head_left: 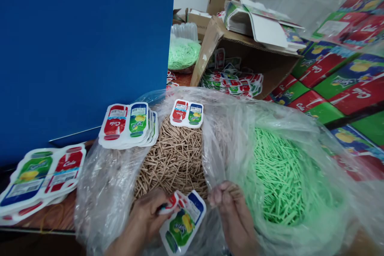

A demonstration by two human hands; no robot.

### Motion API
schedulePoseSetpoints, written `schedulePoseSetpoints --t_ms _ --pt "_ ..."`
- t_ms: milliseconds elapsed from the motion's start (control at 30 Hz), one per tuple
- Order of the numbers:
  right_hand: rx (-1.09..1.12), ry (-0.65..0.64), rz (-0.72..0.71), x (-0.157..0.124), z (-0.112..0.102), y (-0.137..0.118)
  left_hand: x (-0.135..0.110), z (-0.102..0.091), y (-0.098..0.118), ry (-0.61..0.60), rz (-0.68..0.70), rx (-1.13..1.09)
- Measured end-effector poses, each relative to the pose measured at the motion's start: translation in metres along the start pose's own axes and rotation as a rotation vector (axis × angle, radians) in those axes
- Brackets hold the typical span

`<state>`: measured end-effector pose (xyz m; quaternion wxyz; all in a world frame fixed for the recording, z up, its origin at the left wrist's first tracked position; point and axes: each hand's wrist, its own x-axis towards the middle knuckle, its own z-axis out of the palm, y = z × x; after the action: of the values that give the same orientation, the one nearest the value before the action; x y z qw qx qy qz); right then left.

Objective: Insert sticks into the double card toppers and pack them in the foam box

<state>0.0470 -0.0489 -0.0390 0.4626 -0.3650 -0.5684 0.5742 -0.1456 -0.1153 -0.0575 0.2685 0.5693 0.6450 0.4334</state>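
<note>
My left hand (pixel 147 218) is closed on a printed card (pixel 183 224), a white-edged double shape with a red Cola can and a green Sprite can, bent along its middle. Just right of it, my right hand (pixel 234 216) has its fingers pinched together; what lies between them I cannot make out. Both are at the near edge of a clear plastic bag full of thin brown sticks (pixel 177 156). One more card of the same print (pixel 186 113) lies on the far side of those sticks, and a stack of such cards (pixel 124 125) rests at the bag's left.
Right of the brown sticks is a bag of light green sticks (pixel 280 180). Larger Cola and Sprite cards (pixel 42 180) lie at far left, below a blue panel (pixel 84 48). Behind, a cardboard box (pixel 207 48) lies on its side with many cards; printed cartons (pixel 339 72) are stacked right.
</note>
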Motion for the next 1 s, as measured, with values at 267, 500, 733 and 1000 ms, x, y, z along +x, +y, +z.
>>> schedulePoseSetpoints --t_ms 267,500,733,1000 --pt "0.395 -0.141 0.327 0.021 0.025 -0.016 0.003 0.009 0.001 -0.165 0.247 0.154" --pt "0.172 -0.147 0.326 0.017 0.037 -0.001 0.003 0.008 0.005 -0.224 0.142 0.037" --pt "-0.306 -0.333 0.028 0.015 0.029 -0.016 -0.002 0.008 0.009 -0.183 -0.318 -0.369" --pt "-0.396 -0.333 -0.058 0.006 0.023 -0.013 0.006 0.001 0.014 -0.297 -0.305 -0.562"
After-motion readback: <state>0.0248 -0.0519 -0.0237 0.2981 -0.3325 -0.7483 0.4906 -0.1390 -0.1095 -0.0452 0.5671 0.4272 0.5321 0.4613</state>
